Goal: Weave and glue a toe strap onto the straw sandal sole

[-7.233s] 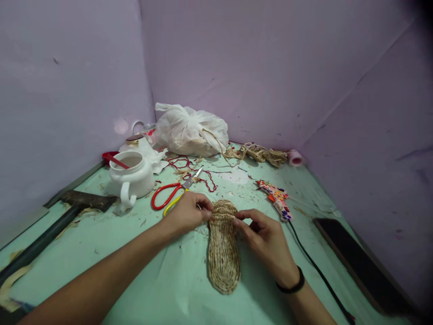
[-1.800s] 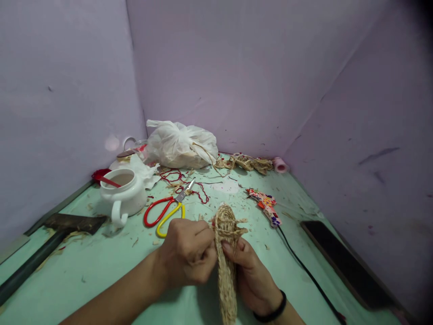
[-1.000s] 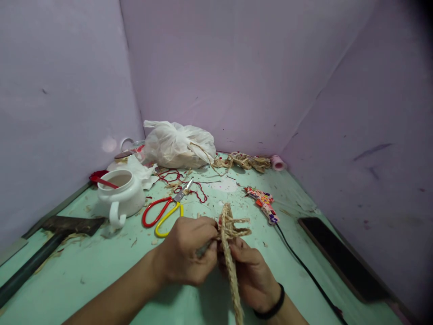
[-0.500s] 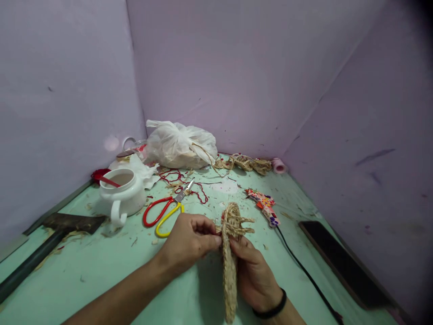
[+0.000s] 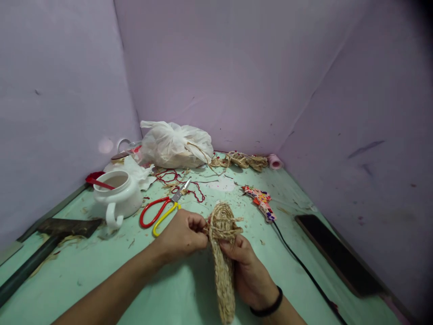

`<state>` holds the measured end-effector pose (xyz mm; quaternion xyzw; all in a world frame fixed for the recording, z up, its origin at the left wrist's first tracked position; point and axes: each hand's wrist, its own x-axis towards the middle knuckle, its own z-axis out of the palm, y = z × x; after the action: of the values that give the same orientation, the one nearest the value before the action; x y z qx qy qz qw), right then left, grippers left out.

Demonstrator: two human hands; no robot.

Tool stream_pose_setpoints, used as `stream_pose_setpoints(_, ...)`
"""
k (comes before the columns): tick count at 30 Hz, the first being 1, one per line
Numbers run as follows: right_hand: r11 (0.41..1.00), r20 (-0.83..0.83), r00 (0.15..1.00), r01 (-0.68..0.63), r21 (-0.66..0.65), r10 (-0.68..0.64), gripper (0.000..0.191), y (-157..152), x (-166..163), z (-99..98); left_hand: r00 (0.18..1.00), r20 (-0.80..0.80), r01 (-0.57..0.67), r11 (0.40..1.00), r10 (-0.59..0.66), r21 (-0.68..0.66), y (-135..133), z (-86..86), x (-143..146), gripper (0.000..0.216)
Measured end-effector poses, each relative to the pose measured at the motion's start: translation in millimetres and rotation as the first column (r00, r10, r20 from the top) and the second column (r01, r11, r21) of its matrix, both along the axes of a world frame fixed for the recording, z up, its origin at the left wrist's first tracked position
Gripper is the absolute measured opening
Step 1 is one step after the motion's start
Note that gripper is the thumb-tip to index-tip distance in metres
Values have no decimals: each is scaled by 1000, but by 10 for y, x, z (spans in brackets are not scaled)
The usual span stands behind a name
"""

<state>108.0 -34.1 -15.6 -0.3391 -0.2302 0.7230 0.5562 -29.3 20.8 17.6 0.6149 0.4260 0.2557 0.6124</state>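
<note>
A woven straw sole (image 5: 221,266), shaped like a sandal bottom, stands tilted on its edge over the green table (image 5: 101,271). My right hand (image 5: 248,273), with a black band at the wrist, grips the sole from the right side. My left hand (image 5: 182,234) is closed in a pinch at the sole's far end, where loose straw cord (image 5: 225,228) is wrapped across it. What the left fingers pinch looks like that cord.
Red and yellow scissors (image 5: 160,210) lie just beyond my left hand. A white pot (image 5: 117,198) with a red stick, a hammer (image 5: 43,250), a white plastic bag (image 5: 176,144), a patterned glue gun (image 5: 260,201) with black cable, and a dark phone (image 5: 338,253) surround the spot.
The sole, flat on the table at first, was lifted onto its edge and held by both hands. In the last second it tilted slightly and my left hand shifted a little left.
</note>
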Motion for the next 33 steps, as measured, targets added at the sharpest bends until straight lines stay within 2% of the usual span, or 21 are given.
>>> stream_pose_setpoints(4, 1000, -8, 1000, -9, -3, 9, 31, -12, 1, 5, 988, -152, 40, 967, -1, 251, -7, 77, -39, 4)
stream_pose_setpoints(6, 1000, -4, 1000, -12, 9, 12, 32, -16, -3, 2, 981, -195, 67, 944, -3, 322, -28, 108, -54, 5)
stream_pose_setpoints(8, 1000, 3, 1000, -9, 30, 9, 32, -17, -8, 2, 982, -187, 73, 940, -10, 334, -47, 125, -59, 6)
stream_pose_setpoints(9, 999, 6, 1000, -3, 38, 2, 31, -17, -11, 6, 987, -158, 72, 952, -26, 296, -53, 129, -59, 6)
stream_pose_setpoints(11, 999, 8, 1000, 23, 48, -24, 28, -13, -12, 19, 994, -80, 87, 988, -78, 127, -53, 131, -60, 5)
stream_pose_setpoints(14, 996, 17, 998, 62, 57, -63, 24, -1, -7, 36, 987, 2, 161, 979, -162, -126, -24, 131, -77, 5)
stream_pose_setpoints(16, 997, 25, 997, 67, 48, -68, 22, 5, -4, 33, 988, 25, 157, 972, -155, -177, 6, 129, -98, 12)
stream_pose_setpoints(19, 999, 43, 998, 39, 35, -40, 23, 4, -8, 11, 994, 100, 70, 979, -52, -189, 30, 112, -110, 19)
stream_pose_setpoints(24, 994, 81, 996, 31, 100, -40, 22, -10, -25, -3, 975, 208, -23, 966, 78, -258, -6, 45, -57, 13)
stream_pose_setpoints(33, 983, 107, 987, 101, 153, -118, 22, -22, -39, -17, 927, 365, 123, 850, 86, -513, -28, 8, 35, 13)
